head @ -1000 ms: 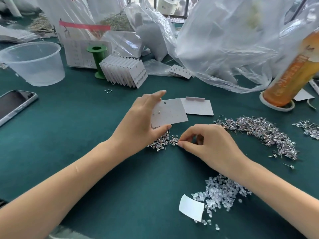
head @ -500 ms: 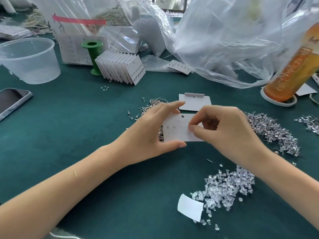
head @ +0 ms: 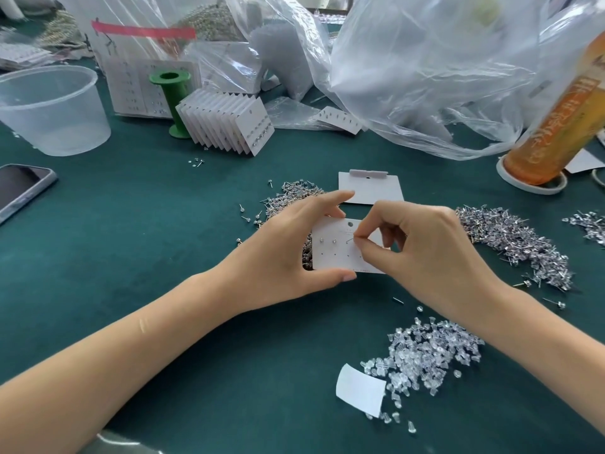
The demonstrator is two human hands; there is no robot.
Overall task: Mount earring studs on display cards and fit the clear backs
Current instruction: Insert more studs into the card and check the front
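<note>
Pinching a thin silver stud [head: 349, 240], the right hand [head: 422, 253] seats it in the white punched card [head: 334, 257] gripped by the left hand [head: 288, 253]; next, push it through squarely.

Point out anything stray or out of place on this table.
A few earring studs lie alone near the fanned stack of cards, far from the stud piles. Some clear backs have scattered past the white paper scrap. Otherwise it looks like working clutter.

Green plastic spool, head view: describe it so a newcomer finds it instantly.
Start at the big translucent plastic tub at far left on the teal table. Just right of it stands the green plastic spool, upright, against the fanned stack of white earring cards. It is the only bright green object there.
</note>
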